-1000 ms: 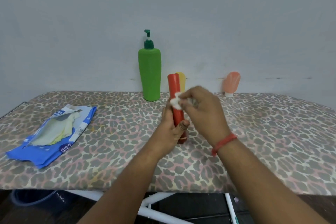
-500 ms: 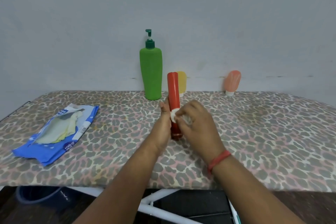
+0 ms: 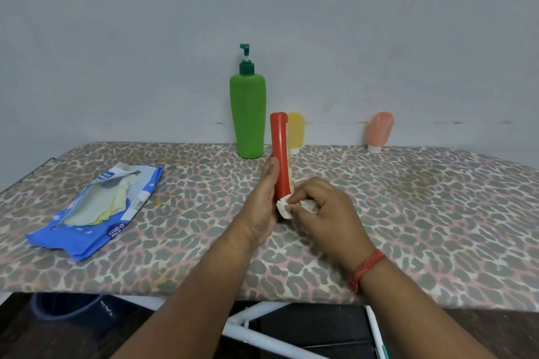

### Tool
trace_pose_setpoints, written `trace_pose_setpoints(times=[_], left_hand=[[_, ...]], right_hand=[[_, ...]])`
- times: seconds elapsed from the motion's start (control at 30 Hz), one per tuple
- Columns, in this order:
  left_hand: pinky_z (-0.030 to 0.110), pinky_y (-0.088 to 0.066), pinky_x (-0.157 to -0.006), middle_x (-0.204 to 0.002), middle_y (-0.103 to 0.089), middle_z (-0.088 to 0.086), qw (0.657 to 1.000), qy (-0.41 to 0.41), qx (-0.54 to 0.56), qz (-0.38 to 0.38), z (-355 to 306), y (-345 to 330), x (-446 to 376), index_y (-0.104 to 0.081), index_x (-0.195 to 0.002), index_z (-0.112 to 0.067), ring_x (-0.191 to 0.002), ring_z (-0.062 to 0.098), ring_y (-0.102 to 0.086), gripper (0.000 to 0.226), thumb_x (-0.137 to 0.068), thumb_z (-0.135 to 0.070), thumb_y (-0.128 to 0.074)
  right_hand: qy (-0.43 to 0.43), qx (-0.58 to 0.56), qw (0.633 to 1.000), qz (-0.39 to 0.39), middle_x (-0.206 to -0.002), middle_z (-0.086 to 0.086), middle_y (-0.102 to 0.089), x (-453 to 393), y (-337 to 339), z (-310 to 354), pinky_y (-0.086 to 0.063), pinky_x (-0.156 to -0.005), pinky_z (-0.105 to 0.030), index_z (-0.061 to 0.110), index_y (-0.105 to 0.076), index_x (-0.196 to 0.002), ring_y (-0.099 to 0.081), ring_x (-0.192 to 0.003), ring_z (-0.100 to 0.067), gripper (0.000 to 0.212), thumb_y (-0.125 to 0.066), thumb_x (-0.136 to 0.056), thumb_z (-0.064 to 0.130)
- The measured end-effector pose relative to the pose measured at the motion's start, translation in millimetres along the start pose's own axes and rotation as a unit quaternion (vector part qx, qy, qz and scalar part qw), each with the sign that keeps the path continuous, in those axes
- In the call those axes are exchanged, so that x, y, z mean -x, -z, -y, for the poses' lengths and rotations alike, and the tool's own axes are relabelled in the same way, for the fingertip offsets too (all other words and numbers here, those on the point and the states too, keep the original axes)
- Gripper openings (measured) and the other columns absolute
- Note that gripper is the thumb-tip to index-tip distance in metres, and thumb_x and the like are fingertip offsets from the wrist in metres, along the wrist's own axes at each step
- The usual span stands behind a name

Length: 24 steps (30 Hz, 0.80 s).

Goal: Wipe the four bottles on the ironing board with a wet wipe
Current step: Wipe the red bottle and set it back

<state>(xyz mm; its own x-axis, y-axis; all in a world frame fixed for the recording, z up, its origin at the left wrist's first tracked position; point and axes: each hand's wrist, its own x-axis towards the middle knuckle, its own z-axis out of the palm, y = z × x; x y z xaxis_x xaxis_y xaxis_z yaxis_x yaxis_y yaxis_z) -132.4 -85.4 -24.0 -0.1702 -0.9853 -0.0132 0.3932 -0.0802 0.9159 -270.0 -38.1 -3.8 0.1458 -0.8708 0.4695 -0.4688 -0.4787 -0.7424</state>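
My left hand (image 3: pixel 264 204) holds a tall red bottle (image 3: pixel 280 154) upright over the middle of the leopard-print ironing board (image 3: pixel 408 213). My right hand (image 3: pixel 323 213) pinches a small white wet wipe (image 3: pixel 283 206) against the bottle's lower end. A tall green pump bottle (image 3: pixel 248 114) stands at the back by the wall. A small yellow bottle (image 3: pixel 297 131) stands just behind the red one, partly hidden. A peach-pink bottle (image 3: pixel 379 131) leans on the wall at the back right, cap down.
A blue wet-wipe pack (image 3: pixel 99 213), torn open, lies on the board's left side. The wall runs along the far edge. Below the near edge are the board's white legs (image 3: pixel 253 329) and a dark blue bucket (image 3: pixel 64 306) on the floor.
My right hand slid the wipe down the red bottle from near its upper part to its lower end. The bottle now stands more upright in my left hand.
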Motion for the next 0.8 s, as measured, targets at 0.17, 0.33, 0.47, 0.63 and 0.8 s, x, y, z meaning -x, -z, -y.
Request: trace_pose_setpoints(times=[0.17, 0.33, 0.47, 0.63, 0.8], left_hand=[[0.051, -0.048, -0.104, -0.129, -0.069, 0.015, 0.999, -0.017, -0.026, 0.015, 4.3, -1.5, 1.8, -0.055, -0.141, -0.025, -0.114, 0.028, -0.065, 0.059, -0.091, -0.057, -0.054], [0.029, -0.058, -0.087, -0.12, -0.074, 0.007, 0.999, -0.021, 0.021, 0.032, 6.1, 3.1, 1.3, -0.057, -0.133, -0.015, -0.113, 0.019, -0.07, 0.034, -0.109, -0.021, -0.033], [0.028, -0.056, -0.091, -0.129, -0.069, 0.015, 0.997, -0.043, 0.037, 0.05, -0.4, 4.3, 3.8, -0.052, -0.139, -0.006, -0.121, 0.024, -0.066, 0.038, -0.105, -0.007, -0.037], [0.032, -0.056, -0.093, -0.133, -0.068, 0.01, 0.997, -0.05, 0.011, 0.053, -2.3, -2.0, 8.1, -0.052, -0.141, -0.018, -0.123, 0.024, -0.065, 0.038, -0.104, -0.018, -0.043], [0.036, -0.053, -0.102, -0.137, -0.066, 0.006, 0.997, -0.054, -0.023, 0.043, -2.1, -2.4, 6.2, -0.052, -0.14, -0.022, -0.128, 0.024, -0.062, 0.044, -0.096, -0.018, -0.053]], right_hand=[[-0.053, -0.077, 0.989, -0.11, -0.088, 0.016, -0.063, -37.7, 3.9, 12.2, -0.041, -0.07, -0.003, 0.026, -0.068, -0.084, -0.058, -0.086, 0.005, 0.011, -0.072, -0.086, 0.016], [0.009, 0.052, 0.991, -0.12, -0.09, 0.01, -0.056, -40.5, 1.2, 14.8, -0.034, -0.074, 0.001, 0.018, -0.064, -0.083, -0.051, -0.084, 0.011, 0.009, -0.069, -0.086, 0.011], [0.061, 0.142, 0.985, -0.071, -0.091, 0.011, -0.05, -25.8, -7.3, 12.9, -0.037, -0.079, -0.004, 0.017, -0.063, -0.084, -0.048, -0.083, 0.002, 0.007, -0.067, -0.087, 0.012], [0.101, 0.16, 0.97, -0.155, -0.099, 0.001, -0.055, -67.4, 4.3, 33.3, -0.049, -0.08, -0.03, 0.01, -0.065, -0.089, -0.055, -0.091, -0.017, 0.004, -0.065, -0.088, 0.007], [0.152, 0.227, 0.949, -0.159, -0.099, -0.002, -0.061, -84.4, 11.6, 34.7, -0.044, -0.075, -0.027, 0.008, -0.069, -0.094, -0.051, -0.094, -0.021, 0.012, -0.064, -0.087, 0.0]])
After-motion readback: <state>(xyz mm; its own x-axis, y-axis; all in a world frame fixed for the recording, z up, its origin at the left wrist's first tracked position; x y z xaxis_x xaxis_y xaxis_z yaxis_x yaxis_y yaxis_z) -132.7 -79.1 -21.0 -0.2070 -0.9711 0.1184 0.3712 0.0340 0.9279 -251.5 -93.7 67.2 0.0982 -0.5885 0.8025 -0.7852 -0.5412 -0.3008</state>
